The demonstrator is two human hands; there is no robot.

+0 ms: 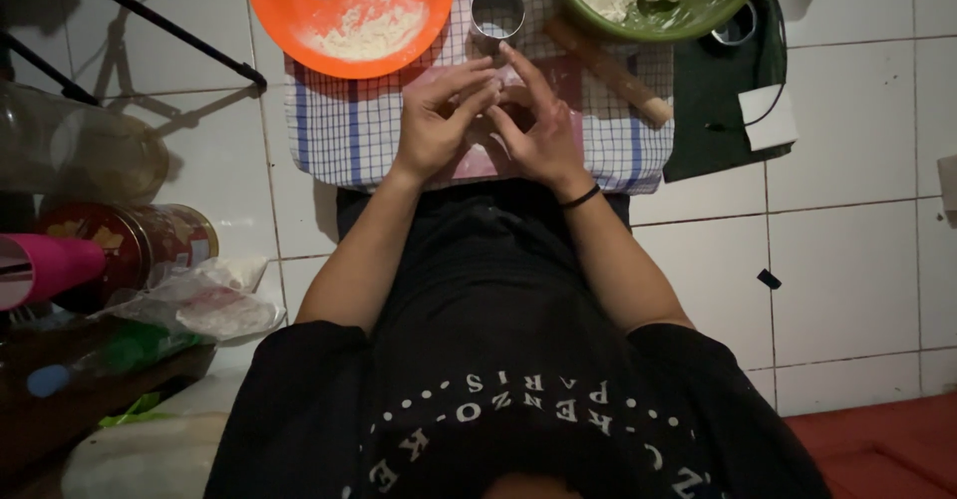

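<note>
1. Blue-checked cloth (339,130) spread on white tiles; orange plate (399,45) with cut dough rounds far left, green bowl (723,10) of dough far right.
2. Wooden rolling pin (608,70) lying slantwise right of the hands.
3. Left hand (434,125) and right hand (543,130) meeting over a pink board (469,165), fingertips narrowly pinched together.
4. Metal ring cutter (496,10) just beyond them.
5. Small dough piece (501,108) between the fingertips, mostly hidden; long axis and heading impossible to tell.
6. Judged: pinching or shaping step; calling for light, even pressure.
</note>
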